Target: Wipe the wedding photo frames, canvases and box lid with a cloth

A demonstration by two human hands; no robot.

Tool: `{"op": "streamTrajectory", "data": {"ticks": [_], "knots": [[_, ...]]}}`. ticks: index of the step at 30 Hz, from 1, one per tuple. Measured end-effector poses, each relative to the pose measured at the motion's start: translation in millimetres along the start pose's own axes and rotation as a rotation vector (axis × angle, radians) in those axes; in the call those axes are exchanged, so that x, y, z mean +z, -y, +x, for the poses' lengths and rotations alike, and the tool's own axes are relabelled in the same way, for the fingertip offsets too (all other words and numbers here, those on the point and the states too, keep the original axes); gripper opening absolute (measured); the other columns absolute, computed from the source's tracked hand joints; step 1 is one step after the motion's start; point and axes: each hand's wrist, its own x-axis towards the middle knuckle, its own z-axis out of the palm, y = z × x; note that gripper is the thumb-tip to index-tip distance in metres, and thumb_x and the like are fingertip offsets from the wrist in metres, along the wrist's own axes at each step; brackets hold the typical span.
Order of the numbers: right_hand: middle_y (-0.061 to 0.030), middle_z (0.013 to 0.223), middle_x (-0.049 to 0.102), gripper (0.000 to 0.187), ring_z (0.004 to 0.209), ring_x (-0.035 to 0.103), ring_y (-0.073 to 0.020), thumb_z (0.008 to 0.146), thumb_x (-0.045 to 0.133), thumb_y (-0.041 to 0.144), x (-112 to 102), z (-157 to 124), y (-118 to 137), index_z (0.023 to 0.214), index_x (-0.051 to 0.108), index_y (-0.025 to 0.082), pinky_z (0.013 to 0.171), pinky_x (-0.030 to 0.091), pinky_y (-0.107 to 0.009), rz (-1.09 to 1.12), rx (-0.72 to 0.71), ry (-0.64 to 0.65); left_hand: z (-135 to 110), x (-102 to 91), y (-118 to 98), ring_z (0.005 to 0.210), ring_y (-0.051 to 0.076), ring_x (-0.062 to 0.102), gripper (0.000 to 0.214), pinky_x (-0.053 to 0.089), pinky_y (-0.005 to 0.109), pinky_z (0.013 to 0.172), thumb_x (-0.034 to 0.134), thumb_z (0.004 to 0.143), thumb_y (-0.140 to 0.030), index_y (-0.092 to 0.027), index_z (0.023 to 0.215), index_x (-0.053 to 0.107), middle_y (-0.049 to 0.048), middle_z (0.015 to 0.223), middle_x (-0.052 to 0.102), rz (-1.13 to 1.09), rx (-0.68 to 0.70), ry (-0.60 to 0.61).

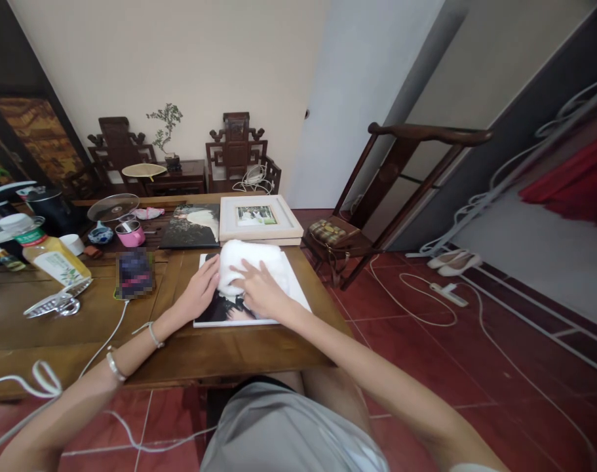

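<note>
A photo panel (208, 313) with a dark picture and white edges lies flat on the wooden table near its right end. On top of it rests a folded white towel (251, 254), covering much of the picture. My right hand (261, 288) lies on the towel with its fingers spread, pressing from above. Along the panel's left side, my left hand (200, 292) is stretched flat, its fingertips close beside the towel; whether they touch it I cannot tell.
Behind the panel are a white picture frame (227, 229) and a dark picture board (180, 229). A pink cup (130, 235), a bottle of yellow liquid (57, 259) and a phone-like blurred item (134, 274) stand or lie left. A wooden chair (391, 164) holds a bag.
</note>
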Motion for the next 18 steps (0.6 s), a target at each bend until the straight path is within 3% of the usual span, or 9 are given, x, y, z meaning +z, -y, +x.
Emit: {"op": "streamTrajectory", "data": {"ticks": [4, 9, 14, 18], "knots": [[-0.0078, 0.153, 0.037, 0.05, 0.144, 0.02, -0.0376, 0.078, 0.045, 0.002, -4, -12, 26, 0.121, 0.065, 0.018, 0.109, 0.018, -0.069, 0.009, -0.196, 0.077, 3, -3.5, -1, 0.141, 0.023, 0.035, 0.057, 0.024, 0.042, 0.118, 0.026, 0.101, -0.047, -0.013, 0.141, 0.046, 0.0128, 0.152, 0.039, -0.045, -0.062, -0.108], [-0.0037, 0.15, 0.043, 0.06, 0.146, 0.018, -0.029, 0.069, 0.041, -0.004, -16, -52, 31, 0.116, 0.067, 0.022, 0.115, 0.016, -0.062, 0.114, -0.339, 0.148, 2, -2.5, -2, 0.142, 0.024, 0.035, 0.059, 0.024, 0.044, 0.118, 0.025, 0.101, -0.049, -0.012, 0.14, 0.047, 0.0135, 0.151, 0.04, -0.047, -0.1, -0.078], [-0.0014, 0.147, 0.046, 0.065, 0.144, 0.024, -0.0213, 0.058, 0.037, -0.006, -25, -85, 10, 0.108, 0.07, 0.023, 0.118, 0.015, -0.053, 0.255, -0.217, 0.151, -3, 4.4, 2, 0.144, 0.025, 0.028, 0.057, 0.023, 0.046, 0.118, 0.028, 0.1, -0.048, -0.013, 0.143, 0.043, 0.0142, 0.154, 0.035, 0.036, -0.088, 0.082], [-0.0044, 0.139, 0.055, 0.065, 0.141, 0.033, -0.0225, 0.06, 0.038, -0.003, -21, -73, -18, 0.11, 0.07, 0.022, 0.116, 0.022, -0.052, 0.296, -0.079, 0.063, -4, 8.8, 10, 0.144, 0.024, 0.028, 0.049, 0.027, 0.047, 0.116, 0.031, 0.101, -0.04, -0.017, 0.143, 0.043, 0.0112, 0.153, 0.037, 0.095, 0.001, 0.142]]}}
